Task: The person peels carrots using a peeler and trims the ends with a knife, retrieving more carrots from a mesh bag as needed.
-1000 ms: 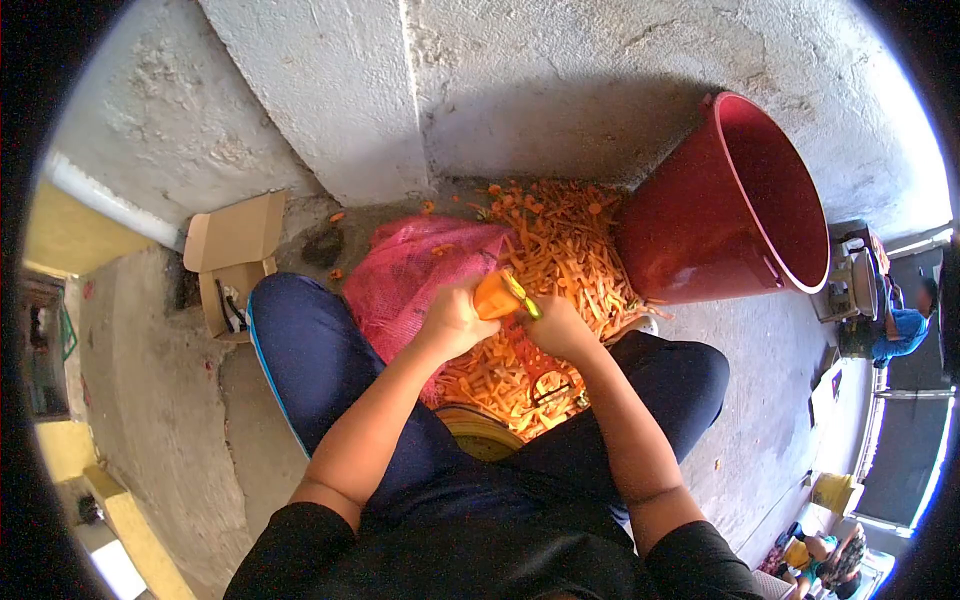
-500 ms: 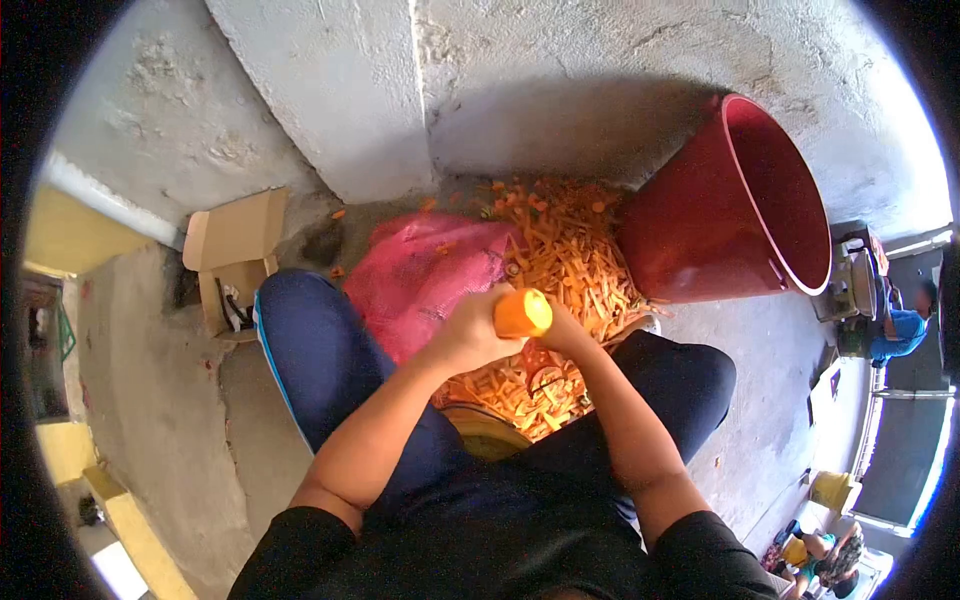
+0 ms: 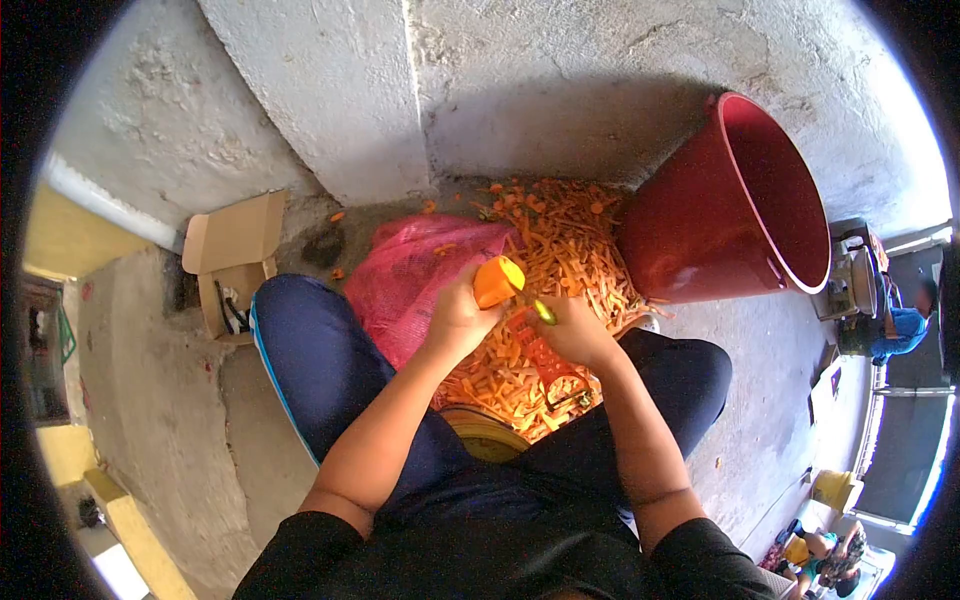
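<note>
My left hand (image 3: 462,315) is wrapped round a thick orange carrot (image 3: 497,281), its blunt end tilted up to the right. Just right of it, my right hand (image 3: 578,332) is closed round a small tool (image 3: 543,311) with a yellow-green part; its other end, near the carrot, is too small to make out. Under both hands lies a heap of orange peelings (image 3: 575,255), with a red-orange object (image 3: 545,356) partly hidden on it. A pink mesh sack (image 3: 415,275) lies beside my left hand.
A large dark red tub (image 3: 690,220) leans on its side by the wall at right. An open cardboard box (image 3: 235,240) stands at left. Between my legs is a yellowish round container (image 3: 480,432). Other people (image 3: 900,335) are far off at right.
My hands have moved apart, the right one to the right, so the tool now shows. The carrot has shifted slightly up and left and is tilted more.
</note>
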Available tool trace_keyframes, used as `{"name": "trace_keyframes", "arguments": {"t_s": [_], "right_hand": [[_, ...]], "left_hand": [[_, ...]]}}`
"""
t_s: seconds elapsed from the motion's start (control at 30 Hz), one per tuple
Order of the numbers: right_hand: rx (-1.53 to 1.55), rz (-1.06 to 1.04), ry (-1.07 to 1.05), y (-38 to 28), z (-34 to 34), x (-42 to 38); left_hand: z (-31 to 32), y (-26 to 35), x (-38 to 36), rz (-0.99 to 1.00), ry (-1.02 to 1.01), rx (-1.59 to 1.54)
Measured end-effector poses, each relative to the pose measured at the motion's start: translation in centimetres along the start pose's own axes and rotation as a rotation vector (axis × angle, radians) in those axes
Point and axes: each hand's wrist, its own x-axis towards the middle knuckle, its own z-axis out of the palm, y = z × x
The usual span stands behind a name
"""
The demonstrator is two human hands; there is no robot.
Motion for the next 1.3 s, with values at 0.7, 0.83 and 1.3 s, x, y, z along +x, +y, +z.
{"name": "trace_keyframes", "arguments": {"t_s": [0.7, 0.83, 1.3], "right_hand": [[-0.009, 0.079, -0.026, 1.8, 2.2, 0.9], [-0.03, 0.078, -0.066, 1.6, 2.2, 0.8], [0.058, 0.143, -0.083, 1.5, 2.0, 0.9]], "left_hand": [[-0.5, 0.2, 0.3, 0.038, -0.12, 0.217], [-0.8, -0.4, 0.3, 0.081, -0.15, 0.227], [-0.6, -0.6, 0.7, 0.1, -0.259, 0.125]]}}
